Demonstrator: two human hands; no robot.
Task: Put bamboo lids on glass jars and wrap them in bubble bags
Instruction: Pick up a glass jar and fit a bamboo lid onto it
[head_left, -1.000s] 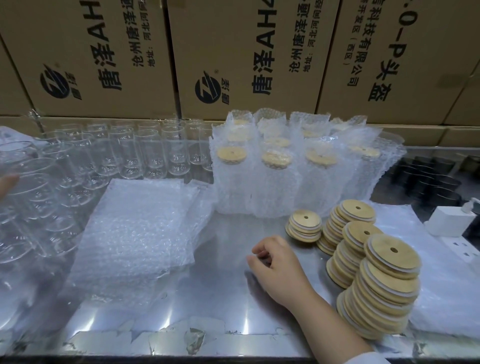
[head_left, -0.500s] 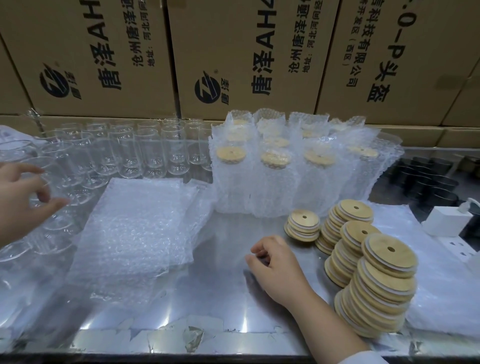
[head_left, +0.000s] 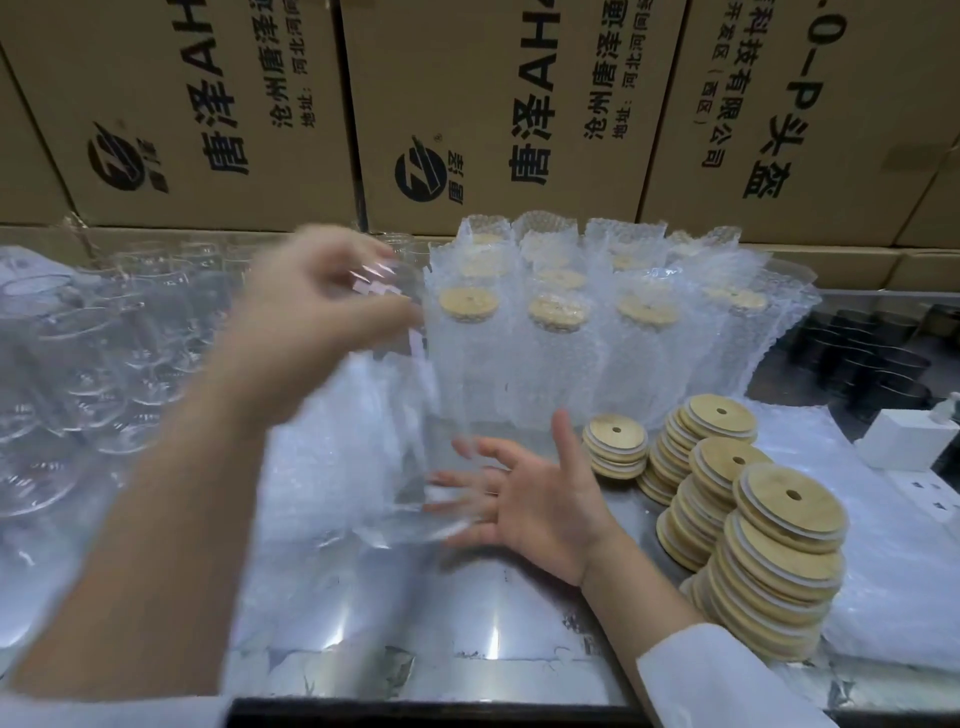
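My left hand (head_left: 317, 322) grips a clear glass jar (head_left: 410, 426) by its top and holds it over the middle of the metal table, blurred by motion. My right hand (head_left: 540, 499) is open with fingers spread, its fingertips at the jar's base. Stacks of round bamboo lids (head_left: 779, 551) with centre holes stand to the right of that hand, with a short stack (head_left: 615, 447) nearest it. A pile of flat bubble bags (head_left: 322, 467) lies behind and under the jar.
Several lidded jars wrapped in bubble bags (head_left: 571, 343) stand in rows at the back centre. Bare glass jars (head_left: 98, 358) crowd the left side. Cardboard boxes (head_left: 519, 104) wall off the back. A white box (head_left: 904, 441) and dark containers (head_left: 872, 358) sit far right.
My left hand has lifted a jar from the left group and swung it to the centre. My right hand has left the table, opened and risen to the jar's base.
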